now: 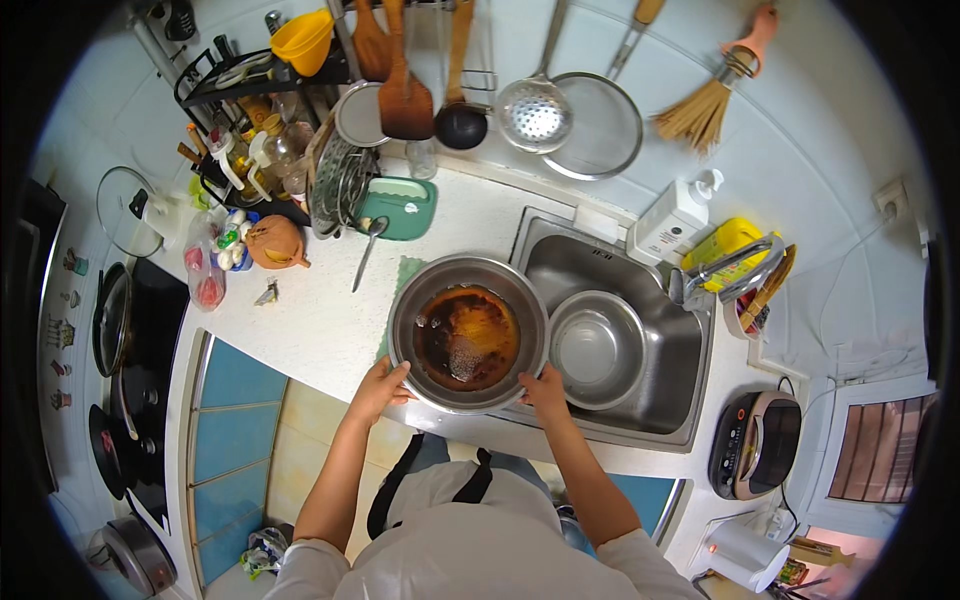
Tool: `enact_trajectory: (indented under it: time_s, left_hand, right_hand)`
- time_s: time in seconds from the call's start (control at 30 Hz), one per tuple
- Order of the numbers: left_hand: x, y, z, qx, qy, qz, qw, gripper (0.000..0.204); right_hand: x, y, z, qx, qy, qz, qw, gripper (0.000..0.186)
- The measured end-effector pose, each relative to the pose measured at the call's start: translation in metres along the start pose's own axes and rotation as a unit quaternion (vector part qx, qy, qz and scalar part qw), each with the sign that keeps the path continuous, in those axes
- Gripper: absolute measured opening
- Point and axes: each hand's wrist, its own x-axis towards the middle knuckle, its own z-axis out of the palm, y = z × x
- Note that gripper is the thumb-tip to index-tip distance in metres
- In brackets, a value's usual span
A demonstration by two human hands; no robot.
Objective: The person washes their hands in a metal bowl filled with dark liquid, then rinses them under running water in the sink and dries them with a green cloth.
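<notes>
Between my two hands is a round steel bowl (405, 335) with dark brown liquid (467, 338) and some bubbles in it. My left hand (380, 390) grips its rim at the lower left, and my right hand (544, 389) grips it at the lower right. The bowl is over the counter's front part, its right side reaching the sink's edge. Partly under it lies a green cloth (409, 268). Just right of the bowl, a second steel basin (598, 350) sits inside the sink (540, 232); it looks to hold clear water or nothing, I cannot tell which.
A metal spoon (370, 252), a green tray (405, 207) and an orange-brown pot-shaped object (276, 243) are on the counter (310, 310) to the left. The faucet (735, 265) and a white pump bottle (672, 220) stand behind the sink. Ladles and strainers (597, 125) hang above.
</notes>
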Motion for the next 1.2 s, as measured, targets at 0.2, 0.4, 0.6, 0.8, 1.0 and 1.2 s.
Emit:
enact_trajectory:
  time_s: [0.2, 0.4, 0.6, 0.8, 1.0, 1.2]
  left_hand:
    - [0.016, -0.015, -0.05, 0.026, 0.027, 0.085, 0.996, 0.026]
    - [0.03, -0.016, -0.076, 0.017, 0.008, 0.085, 0.996, 0.025]
    - [0.029, -0.02, -0.076, -0.014, -0.019, 0.076, 0.997, 0.029]
    - [0.03, -0.024, -0.076, -0.013, -0.008, 0.083, 0.996, 0.03]
    - [0.028, -0.023, -0.076, 0.0, -0.004, 0.069, 0.998, 0.029]
    - [0.028, -0.02, -0.074, -0.007, -0.015, 0.073, 0.997, 0.029]
  right_hand:
    - [0.008, 0.026, 0.056, 0.031, 0.014, 0.021, 0.999, 0.025]
    - [-0.003, 0.004, 0.076, -0.304, 0.233, -0.264, 0.885, 0.03]
    - [-0.005, 0.003, 0.138, -0.58, -0.075, -0.442, 0.681, 0.034]
    - [0.06, 0.009, 0.174, -0.742, -0.161, -0.39, 0.521, 0.051]
    - [0.056, 0.01, 0.154, -0.781, -0.065, -0.229, 0.578, 0.048]
    - [0.064, 0.006, 0.17, -0.751, -0.175, -0.34, 0.539, 0.046]
